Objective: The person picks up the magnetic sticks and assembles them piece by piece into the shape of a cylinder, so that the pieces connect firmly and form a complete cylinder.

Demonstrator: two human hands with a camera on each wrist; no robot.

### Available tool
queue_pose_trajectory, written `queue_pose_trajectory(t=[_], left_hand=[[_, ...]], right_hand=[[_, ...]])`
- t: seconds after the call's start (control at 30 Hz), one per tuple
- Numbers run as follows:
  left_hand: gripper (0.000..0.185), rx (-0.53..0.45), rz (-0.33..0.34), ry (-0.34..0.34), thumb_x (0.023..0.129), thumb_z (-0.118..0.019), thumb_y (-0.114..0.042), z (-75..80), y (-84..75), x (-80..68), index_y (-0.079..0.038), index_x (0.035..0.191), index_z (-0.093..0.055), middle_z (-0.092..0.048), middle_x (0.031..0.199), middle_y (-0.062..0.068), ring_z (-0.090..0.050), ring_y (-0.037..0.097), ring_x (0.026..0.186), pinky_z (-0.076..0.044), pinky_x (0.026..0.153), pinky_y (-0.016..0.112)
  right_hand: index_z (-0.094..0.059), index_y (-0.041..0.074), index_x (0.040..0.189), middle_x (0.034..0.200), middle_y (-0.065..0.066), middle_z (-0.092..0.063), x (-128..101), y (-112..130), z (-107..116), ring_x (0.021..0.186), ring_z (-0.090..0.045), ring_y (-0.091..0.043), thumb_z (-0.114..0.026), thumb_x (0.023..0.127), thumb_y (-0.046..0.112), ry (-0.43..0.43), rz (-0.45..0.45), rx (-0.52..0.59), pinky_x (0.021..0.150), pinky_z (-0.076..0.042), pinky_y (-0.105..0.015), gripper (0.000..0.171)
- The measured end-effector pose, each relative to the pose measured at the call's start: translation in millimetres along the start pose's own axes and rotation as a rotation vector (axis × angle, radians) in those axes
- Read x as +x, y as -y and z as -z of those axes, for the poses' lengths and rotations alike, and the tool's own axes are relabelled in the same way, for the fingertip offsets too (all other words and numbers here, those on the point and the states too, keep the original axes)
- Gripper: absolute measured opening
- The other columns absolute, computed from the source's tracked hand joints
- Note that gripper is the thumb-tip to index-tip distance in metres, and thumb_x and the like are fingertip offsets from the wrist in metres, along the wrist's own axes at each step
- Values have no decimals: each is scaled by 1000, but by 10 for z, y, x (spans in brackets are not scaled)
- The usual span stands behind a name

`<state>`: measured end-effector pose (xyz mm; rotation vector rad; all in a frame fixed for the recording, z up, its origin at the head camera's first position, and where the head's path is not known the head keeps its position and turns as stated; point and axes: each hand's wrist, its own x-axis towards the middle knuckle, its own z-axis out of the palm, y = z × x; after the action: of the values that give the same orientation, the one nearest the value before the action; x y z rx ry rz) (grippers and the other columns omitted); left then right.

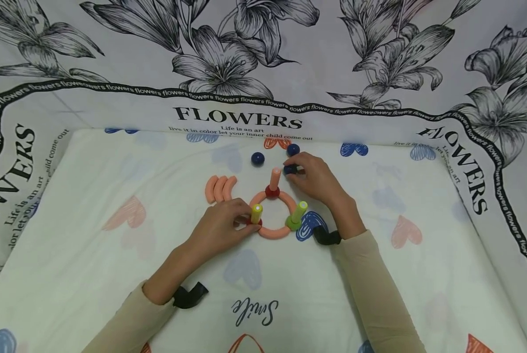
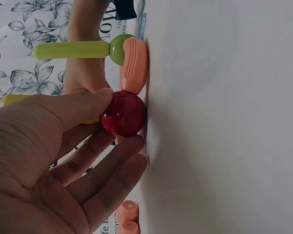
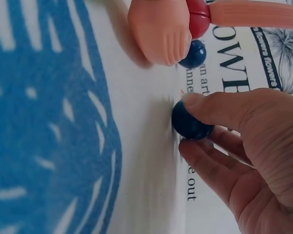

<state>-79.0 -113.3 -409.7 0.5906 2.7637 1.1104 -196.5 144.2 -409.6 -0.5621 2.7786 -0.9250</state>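
Three blue balls (image 1: 257,158), three pegs (image 1: 274,178), three spare curves (image 1: 219,188).

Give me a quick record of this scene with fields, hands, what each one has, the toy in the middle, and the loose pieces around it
left hand: pinches the red ball joint under the yellow peg
right hand: pinches a dark blue ball on the sheet
toy: orange ring lying flat, with three pegs rising from it, yellow, orange peg and green peg
loose pieces: three curved orange segments left of the ring; two more blue balls beyond it
surface: heart-print sheet, flower-print cloth behind
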Motion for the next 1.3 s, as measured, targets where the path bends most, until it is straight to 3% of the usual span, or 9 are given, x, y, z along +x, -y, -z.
queue_pose_trajectory(t=[0.23,0.43,0.93,1.13,1.3], left_hand=[[13,4,17,9,88,-88,-26,0,-10,-2,-20,99,-81,-76,97,-7,-78,10,92,-63,86,34],[13,6,19,16,89,-88,-26,2,-23,-8,-21,99,-82,-76,98,-7,-78,10,92,-63,86,33],[13,9,8,15,88,-88,-27,9,9,24,-22,98,-81,-76,97,-6,-73,8,87,-59,78,30],[16,6,-14,13,89,-87,-27,3,10,30,-21,102,-82,-77,103,-6,-75,7,88,-59,77,27],[14,-5,-22,18,89,-87,-27,20,25,19,-22,102,-82,-78,104,-7,-75,5,88,-59,77,27]], right_hand=[[-70,7,133,133,-14,-67,-10,-10,46,126,-68,-29,-77,95,7,-5,5,19,105,-59,-42,38],[-69,6,132,133,-14,-66,-93,80,153,125,-68,-28,-78,95,7,-58,26,62,102,-60,-43,38],[-70,7,129,131,-9,-65,-527,513,343,122,-69,-23,-80,93,6,-203,189,199,98,-62,-42,37],[-71,6,127,130,-8,-66,-772,700,398,122,-68,-20,-83,90,3,-211,296,198,97,-62,-37,39],[-71,7,128,129,-7,-67,-855,838,390,120,-69,-18,-82,88,-1,-203,399,289,96,-62,-34,42]])
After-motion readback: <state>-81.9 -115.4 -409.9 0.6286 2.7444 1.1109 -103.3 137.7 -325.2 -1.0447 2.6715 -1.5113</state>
